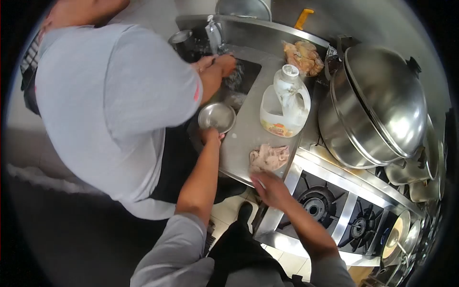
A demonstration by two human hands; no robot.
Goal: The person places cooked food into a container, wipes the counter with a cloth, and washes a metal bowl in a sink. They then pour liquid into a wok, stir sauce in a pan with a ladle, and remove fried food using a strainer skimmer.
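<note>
My left hand grips the rim of a small round metal bowl at the sink's near edge. On the steel counter lies a crumpled pinkish cloth. Close below that cloth is my right hand, its thumb and fingers partly spread with nothing visible in them; whether the fingertips touch the cloth I cannot tell. Beyond the cloth stands a cut-open white plastic jug with a handle and a label.
A co-worker in a light grey shirt stands at my left, hands in splashing water under the tap. A bag of yellowish pieces sits behind the jug. A big lidded steel pot and stove burners are on the right.
</note>
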